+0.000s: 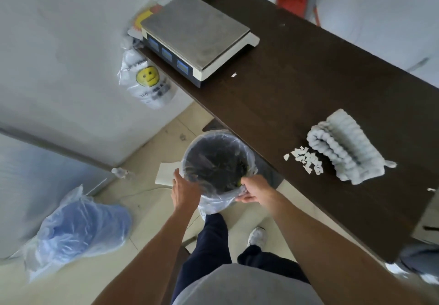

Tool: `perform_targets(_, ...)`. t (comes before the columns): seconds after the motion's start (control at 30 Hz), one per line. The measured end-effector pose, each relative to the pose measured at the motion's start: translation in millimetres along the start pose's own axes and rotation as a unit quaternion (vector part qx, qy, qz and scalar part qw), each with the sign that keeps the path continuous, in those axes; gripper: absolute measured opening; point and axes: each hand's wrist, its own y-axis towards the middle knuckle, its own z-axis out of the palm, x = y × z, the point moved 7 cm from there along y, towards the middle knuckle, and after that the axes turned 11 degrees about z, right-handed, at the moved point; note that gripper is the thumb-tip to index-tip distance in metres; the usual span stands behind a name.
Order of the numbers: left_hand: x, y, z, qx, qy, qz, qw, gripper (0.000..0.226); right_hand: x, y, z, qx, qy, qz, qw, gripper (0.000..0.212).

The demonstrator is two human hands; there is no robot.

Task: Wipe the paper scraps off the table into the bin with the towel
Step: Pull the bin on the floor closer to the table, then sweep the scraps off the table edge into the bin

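A black bin [215, 143] lined with a clear plastic bag stands on the floor against the near edge of the dark brown table [297, 91]. My left hand [185, 192] grips the bin's near-left rim. My right hand [254, 190] grips its near-right rim and the bag. On the table lies a pile of white paper scraps [306, 160], and right beside it a folded fluffy grey-white towel [344, 145]. Single scraps lie near the scale [234, 75] and at the right edge [431, 189].
A weighing scale [197, 36] sits at the table's far left end. A smiley-face plastic bag [147, 79] hangs below it. A blue plastic bag [78, 228], a white paper [166, 174] and a small bottle [120, 173] are on the floor. My legs and shoe [256, 236] are below.
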Motion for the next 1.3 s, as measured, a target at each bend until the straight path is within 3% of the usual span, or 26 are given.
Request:
perform_targets(0.13,5,-9,29,0.079,-0.013,-0.012,0.997,0.024,-32,-2,-24,0.001,0.034,0.011,0.999,0.025)
perform_targets(0.47,-5,-36,102,0.231,-0.045,-0.044,0.971,0.019,-92,-11,-88,-0.001,0.094,0.025,0.995,0.018)
perform_targets(0.67,-27,-52,134,0.261,-0.089,-0.093,0.957,0.015,-122,-11,-118,0.003,0.137,0.003,0.991,0.014)
perform_targets(0.73,-29,-50,136,0.253,-0.087,-0.108,0.958,0.014,-125,-15,-125,-0.011,0.102,-0.004,0.995,0.017)
perform_targets(0.8,-30,-46,136,0.249,-0.075,-0.116,0.958,0.020,-118,-26,-138,-0.082,-0.035,-0.041,0.995,0.023)
perform_targets(0.87,-32,-42,138,0.253,-0.081,-0.119,0.957,0.027,-106,-47,-150,-0.149,-0.169,-0.089,0.970,0.027)
perform_targets(0.97,-37,-37,140,0.268,-0.086,-0.126,0.951,0.024,-85,-74,-154,-0.130,-0.277,-0.129,0.943,0.023)
perform_targets(1.07,-42,-31,137,0.289,-0.059,-0.130,0.947,0.020,-55,-91,-161,-0.134,-0.289,-0.145,0.937,0.022)
perform_targets(1.2,-58,-20,135,0.315,-0.045,-0.114,0.941,0.016,-5,-115,-179,-0.243,-0.244,-0.201,0.917,0.016)
perform_targets(1.3,-74,-7,132,0.325,-0.023,-0.081,0.942,0.013,26,-126,-192,-0.336,-0.229,-0.236,0.883,0.033)
